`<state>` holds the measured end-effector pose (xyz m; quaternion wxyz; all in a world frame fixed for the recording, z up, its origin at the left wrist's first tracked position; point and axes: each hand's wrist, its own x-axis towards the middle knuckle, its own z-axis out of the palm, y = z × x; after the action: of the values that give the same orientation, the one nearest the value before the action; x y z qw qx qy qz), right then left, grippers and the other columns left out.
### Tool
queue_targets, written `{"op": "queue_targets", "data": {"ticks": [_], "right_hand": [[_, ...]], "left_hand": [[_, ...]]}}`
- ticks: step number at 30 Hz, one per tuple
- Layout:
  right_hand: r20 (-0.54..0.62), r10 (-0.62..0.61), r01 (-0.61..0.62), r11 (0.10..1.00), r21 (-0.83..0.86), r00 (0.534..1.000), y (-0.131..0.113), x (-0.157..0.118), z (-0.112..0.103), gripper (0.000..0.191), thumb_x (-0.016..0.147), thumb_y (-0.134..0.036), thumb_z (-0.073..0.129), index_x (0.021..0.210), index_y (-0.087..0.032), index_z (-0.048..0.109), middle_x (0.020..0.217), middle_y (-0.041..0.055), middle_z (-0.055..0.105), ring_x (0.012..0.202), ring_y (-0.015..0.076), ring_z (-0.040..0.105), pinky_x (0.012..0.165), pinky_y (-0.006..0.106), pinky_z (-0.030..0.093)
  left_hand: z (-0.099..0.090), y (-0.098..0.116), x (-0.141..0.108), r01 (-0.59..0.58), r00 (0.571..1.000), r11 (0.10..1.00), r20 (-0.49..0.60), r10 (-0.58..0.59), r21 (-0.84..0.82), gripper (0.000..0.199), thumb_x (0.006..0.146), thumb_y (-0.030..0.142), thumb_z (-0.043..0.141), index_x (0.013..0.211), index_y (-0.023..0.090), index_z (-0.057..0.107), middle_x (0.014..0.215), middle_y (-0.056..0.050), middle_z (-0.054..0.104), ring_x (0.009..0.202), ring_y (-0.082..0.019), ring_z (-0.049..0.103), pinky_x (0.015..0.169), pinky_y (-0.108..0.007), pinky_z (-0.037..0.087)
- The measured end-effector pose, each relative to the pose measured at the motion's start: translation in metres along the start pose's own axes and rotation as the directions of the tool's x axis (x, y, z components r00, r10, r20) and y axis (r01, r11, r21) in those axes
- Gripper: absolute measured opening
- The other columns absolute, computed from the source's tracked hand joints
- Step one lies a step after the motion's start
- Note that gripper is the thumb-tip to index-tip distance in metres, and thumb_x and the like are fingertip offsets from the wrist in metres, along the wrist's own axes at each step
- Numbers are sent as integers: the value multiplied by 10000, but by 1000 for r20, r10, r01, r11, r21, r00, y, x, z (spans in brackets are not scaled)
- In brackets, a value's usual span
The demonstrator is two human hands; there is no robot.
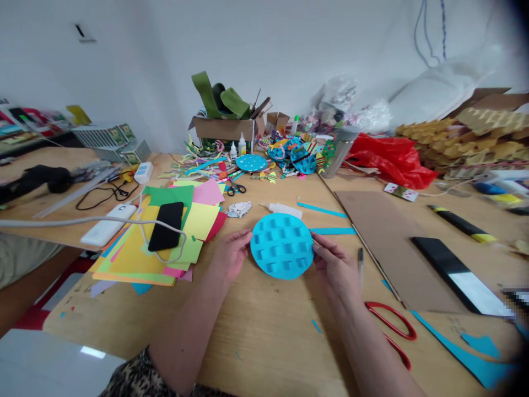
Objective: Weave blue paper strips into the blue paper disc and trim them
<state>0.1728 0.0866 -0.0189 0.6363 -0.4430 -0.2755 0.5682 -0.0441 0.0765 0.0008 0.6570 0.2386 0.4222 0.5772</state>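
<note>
A round blue paper disc (pixel 282 246) with rows of small raised flaps is held up above the wooden table (pixel 264 336). My left hand (pixel 235 255) pinches its left edge, and my right hand (pixel 334 263) grips its right edge. Just behind the disc lies a white glue bottle (pixel 285 210), partly hidden by it. Blue paper strips (pixel 322 209) lie behind and to the right. A white paper cutout (pixel 238 209) rests behind my left hand. To the right of my right hand is a pen (pixel 361 266).
Red-handled scissors (pixel 392 325) lie beside my right forearm. Stacked coloured paper (pixel 124 262) with a black phone (pixel 166 226) is at left. Cardboard (pixel 372 237) covers the right side. A metal bottle (pixel 339 151) and a cardboard box (pixel 223 129) stand at the back. Another person's arm (pixel 37 281) shows at far left.
</note>
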Motion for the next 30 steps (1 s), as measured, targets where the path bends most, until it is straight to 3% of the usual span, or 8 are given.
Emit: {"op": "queue_targets", "data": {"ticks": [5, 9, 13, 19, 27, 30], "right_hand": [[-34, 29, -28, 999, 18, 999, -4, -2, 3, 222, 602, -160, 771, 818, -204, 746, 922, 56, 742, 782, 171, 690, 697, 292, 573], [-48, 9, -8, 1000, 23, 999, -8, -3, 4, 237, 595, -156, 774, 825, -202, 744, 894, 61, 743, 740, 170, 686, 663, 294, 570], [-60, -28, 29, 1000, 7, 998, -8, -2, 2, 197, 613, -165, 763, 803, -208, 737, 890, 58, 736, 760, 178, 685, 698, 323, 570], [-66, -70, 69, 998, -12, 995, -4, 0, -2, 177, 650, -178, 754, 821, -212, 724, 891, 49, 723, 768, 170, 675, 709, 328, 556], [-105, -71, 70, 997, -6, 992, -6, 1, -2, 194, 618, -187, 767, 801, -198, 706, 878, 44, 699, 761, 161, 649, 703, 311, 532], [-113, -260, 239, 956, -172, 959, -12, -7, 1, 208, 710, -270, 730, 900, -206, 677, 952, 54, 669, 886, 186, 639, 830, 368, 502]], "left_hand": [[6, 4, -9, 112, 991, 991, 69, -117, 77, 152, 667, 286, 747, 752, 163, 719, 811, -85, 718, 750, -219, 652, 700, -346, 514], [5, 5, -9, 131, 990, 987, 48, -136, 94, 106, 670, 262, 725, 694, 160, 716, 742, -71, 714, 650, -187, 633, 619, -308, 513], [3, 5, -7, 118, 990, 988, 70, -126, 101, 60, 682, 233, 695, 713, 189, 723, 760, -59, 721, 678, -194, 645, 636, -314, 519], [5, 7, -9, 51, 995, 993, 78, -60, 108, 331, 638, 192, 732, 968, 181, 708, 913, -73, 733, 777, -202, 678, 698, -338, 540], [-2, 2, -8, -32, 990, 957, 139, -8, 288, 626, 636, 182, 724, 1243, 222, 573, 747, -34, 724, 738, -229, 683, 717, -374, 521], [-3, -1, -8, -62, 992, 945, 122, 24, 320, 676, 660, 188, 705, 1307, 229, 514, 742, -31, 723, 707, -228, 676, 710, -379, 509]]}}
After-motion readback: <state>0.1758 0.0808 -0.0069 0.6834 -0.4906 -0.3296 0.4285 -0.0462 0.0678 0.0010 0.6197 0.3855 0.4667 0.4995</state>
